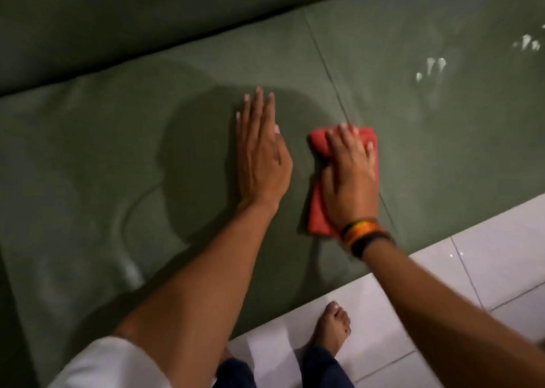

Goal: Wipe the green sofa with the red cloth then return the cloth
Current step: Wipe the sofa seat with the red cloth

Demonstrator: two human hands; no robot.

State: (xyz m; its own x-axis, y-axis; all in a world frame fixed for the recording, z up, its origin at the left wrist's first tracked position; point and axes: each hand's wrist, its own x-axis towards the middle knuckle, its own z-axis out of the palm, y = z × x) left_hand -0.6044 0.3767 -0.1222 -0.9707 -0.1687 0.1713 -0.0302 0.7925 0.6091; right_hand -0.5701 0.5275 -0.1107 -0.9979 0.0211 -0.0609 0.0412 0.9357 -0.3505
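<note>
Green upholstery is filling most of the view: the green sofa (124, 140) is stretching from the 9 o'clock side across to 3 o'clock, its backrest running along the 12 o'clock edge and its front edge cutting diagonally from 6 o'clock up toward 3 o'clock. A thin seam (327, 69) between two seat cushions is running from 12 o'clock down toward the middle of the seat. White floor tiles (486, 258) are showing past the front edge at 4 to 5 o'clock, where a bare foot (334, 325) is standing just beside the sofa.

The red cloth (317, 213) is lying flat on the seat, right of centre, touching the seam line. The right hand (349, 178) is pressing down on it, palm flat, fingers spread and extended over the fabric rather than curled round it; the cloth is peeking out beyond the fingertips at 12 o'clock and below the wrist at 7 o'clock. Striped bands (364, 234) are circling that wrist.

The left hand (261, 151) is resting just beside the cloth at its 9 o'clock, apart from it, flat on the cushion with fingers straight and close together, gripping nothing. A shadow is falling on the seat at this hand's 9 o'clock.

Open seat is lying to both sides: a broad stretch toward 9 o'clock and another toward 2 o'clock, where pale glints (433, 66) are shining on the surface. The picture is slightly blurred.
</note>
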